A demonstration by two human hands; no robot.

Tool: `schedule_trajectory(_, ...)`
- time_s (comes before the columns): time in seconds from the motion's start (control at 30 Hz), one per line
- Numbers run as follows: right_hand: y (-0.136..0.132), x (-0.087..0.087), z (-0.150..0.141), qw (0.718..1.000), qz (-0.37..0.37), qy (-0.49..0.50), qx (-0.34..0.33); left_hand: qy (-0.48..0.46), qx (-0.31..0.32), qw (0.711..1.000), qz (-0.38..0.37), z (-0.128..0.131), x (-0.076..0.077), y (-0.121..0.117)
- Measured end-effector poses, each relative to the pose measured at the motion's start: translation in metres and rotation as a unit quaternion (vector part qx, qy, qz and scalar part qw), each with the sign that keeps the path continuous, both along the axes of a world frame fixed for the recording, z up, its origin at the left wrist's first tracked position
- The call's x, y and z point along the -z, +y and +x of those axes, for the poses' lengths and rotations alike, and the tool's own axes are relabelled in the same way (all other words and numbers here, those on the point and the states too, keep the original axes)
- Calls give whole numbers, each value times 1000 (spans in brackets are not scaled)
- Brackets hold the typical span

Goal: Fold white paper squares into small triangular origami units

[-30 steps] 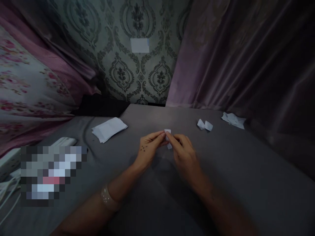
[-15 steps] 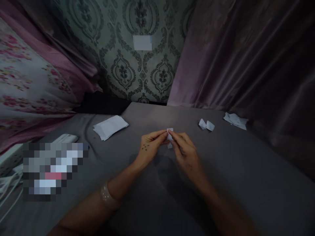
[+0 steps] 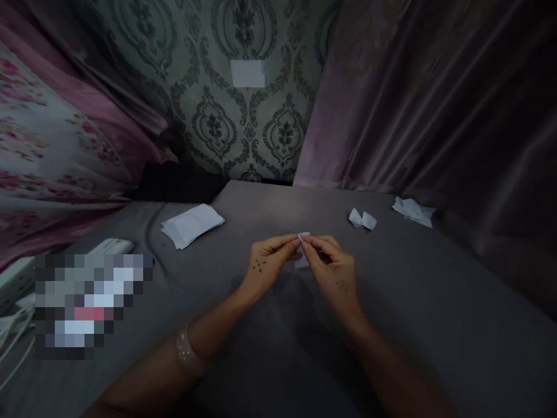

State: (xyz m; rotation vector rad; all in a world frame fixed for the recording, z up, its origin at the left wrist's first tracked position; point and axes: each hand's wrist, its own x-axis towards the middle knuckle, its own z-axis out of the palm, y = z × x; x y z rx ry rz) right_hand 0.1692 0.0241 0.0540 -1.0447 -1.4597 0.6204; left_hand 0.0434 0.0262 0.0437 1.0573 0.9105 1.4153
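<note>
A small folded piece of white paper (image 3: 302, 260) is pinched between my two hands, above the middle of the grey cloth surface. My left hand (image 3: 270, 260) grips it from the left with thumb and forefinger. From the right, my right hand (image 3: 333, 264) pinches its upper part, the fingertips of both hands almost meeting. Part of the paper hangs below the fingers, and its exact folds are hidden. Past my right hand lie two small folded paper shapes (image 3: 369, 220), close together.
A stack of white paper sheets (image 3: 194, 225) lies at the left, and crumpled or folded papers (image 3: 413, 211) at the far right. A white power strip (image 3: 17, 278) with cables and a blurred-out object (image 3: 91, 307) sit near left. Curtains (image 3: 391, 104) flank the patterned wall.
My right hand has turned, showing more of its back, and its thumb has come up to the paper's top. More paper now hangs below the fingers. The view has shifted slightly.
</note>
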Motion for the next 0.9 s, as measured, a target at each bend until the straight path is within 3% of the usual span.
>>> schedule_trajectory(0.33,-1,0,2,998,12,-46,28,43,1,999,14,0,-4,-2)
schedule_trajectory(0.53,-3,3,0,997,-6,-70,10,66,-55,996,16,-1,-9,-2)
schedule_trajectory(0.73,-3,-3,-1,997,-28,-78,2,-30,-56,997,-38,1,-9,-2)
schedule_trajectory(0.9,2,-8,7,990,-125,-35,-45,-144,-16,986,-87,-2,-10,3)
